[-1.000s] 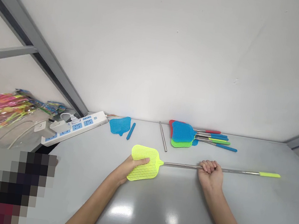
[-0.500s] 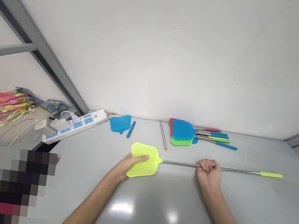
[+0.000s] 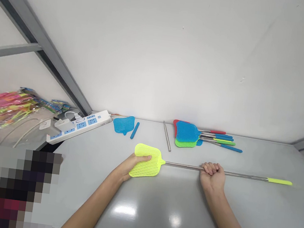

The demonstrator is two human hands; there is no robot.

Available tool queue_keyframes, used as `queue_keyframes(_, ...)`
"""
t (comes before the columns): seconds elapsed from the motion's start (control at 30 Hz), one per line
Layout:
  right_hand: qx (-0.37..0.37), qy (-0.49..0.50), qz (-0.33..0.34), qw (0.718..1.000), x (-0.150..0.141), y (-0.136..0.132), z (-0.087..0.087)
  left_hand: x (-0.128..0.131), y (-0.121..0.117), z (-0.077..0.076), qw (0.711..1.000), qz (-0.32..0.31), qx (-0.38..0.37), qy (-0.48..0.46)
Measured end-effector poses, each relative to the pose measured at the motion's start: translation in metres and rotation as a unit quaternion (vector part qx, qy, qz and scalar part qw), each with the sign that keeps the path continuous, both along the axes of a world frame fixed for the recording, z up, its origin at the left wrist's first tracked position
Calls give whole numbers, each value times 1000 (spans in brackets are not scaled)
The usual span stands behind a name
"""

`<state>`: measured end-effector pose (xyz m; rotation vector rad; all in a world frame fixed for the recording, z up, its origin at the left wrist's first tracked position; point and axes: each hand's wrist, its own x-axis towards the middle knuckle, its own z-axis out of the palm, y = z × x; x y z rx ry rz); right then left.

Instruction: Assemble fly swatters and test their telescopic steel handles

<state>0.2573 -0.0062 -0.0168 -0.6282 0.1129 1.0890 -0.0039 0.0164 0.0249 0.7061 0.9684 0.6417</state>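
Long yellow swatter (image 3: pixel 147 170) held at both mesh and shaft, with its narrow neck between the hands

The yellow swatter lies crosswise on the near side of the pile, mesh to the left and yellow grip (image 3: pixel 279 181) to the right. The left hand (image 3: pixel 126 166) pinches the mesh edge, thumb on top; its other fingers are hidden underneath. The right hand (image 3: pixel 213 176) has its fingers curled round the metal shaft (image 3: pixel 183 166), about midway along. Whether the shaft touches the table (image 3: pixel 252 220) I cannot tell.

The neck looks the weak spot: if the hands twist or pull against each other, the mesh could bend or work loose there. A slack right fist could let the shaft slide. The grip end, unsupported by either hand, could swing far and catch the stacked swatters (image 3: pixel 186 132). A careless far sweep might also roll the loose metal rod (image 3: pixel 167 136) into them, or push the blue mesh head (image 3: pixel 124 124) against the power strip (image 3: pixel 80 127)
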Motion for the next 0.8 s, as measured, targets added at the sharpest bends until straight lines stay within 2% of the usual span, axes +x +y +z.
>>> queue_keyframes(0.2,-9,27,-16,999,-1,0,0,0,-1,-2,1000,5,3,6)
queue_keyframes(0.63,-3,-43,-7,999,-4,-1,-3,6,-7,2,1000,5,6,2)
queue_keyframes(0.8,-7,-31,-13,999,-5,-1,-2,7,-7,2,1000,3,9,9)
